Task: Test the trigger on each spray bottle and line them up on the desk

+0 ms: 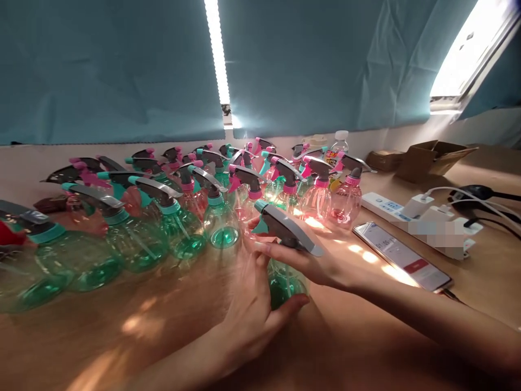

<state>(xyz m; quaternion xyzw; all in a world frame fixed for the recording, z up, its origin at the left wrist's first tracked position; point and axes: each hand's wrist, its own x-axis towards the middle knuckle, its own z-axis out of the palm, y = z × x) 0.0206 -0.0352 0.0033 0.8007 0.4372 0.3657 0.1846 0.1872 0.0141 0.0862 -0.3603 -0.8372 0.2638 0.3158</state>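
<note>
A green spray bottle [287, 282] with a grey and teal trigger head [285, 225] stands in front of me between both hands. My left hand [252, 304] is wrapped round the bottle's body, thumb across its lower front. Just under the spray head, my right hand [301, 260] closes round the neck; part of its fingers is hidden behind the head. Behind the hands, a green spray bottle [222, 228] is the nearest of several standing on the brown tabletop [171, 336]. Pink spray bottles [345, 201] are grouped farther back and to the right.
A phone [401, 255] lies to the right, near a white power strip [382, 206] with plugs and cables. An open cardboard box [429, 163] sits at the back right. One clear bottle with a white cap [341, 141] stands behind the spray bottles, before blue-grey cloth [305, 65].
</note>
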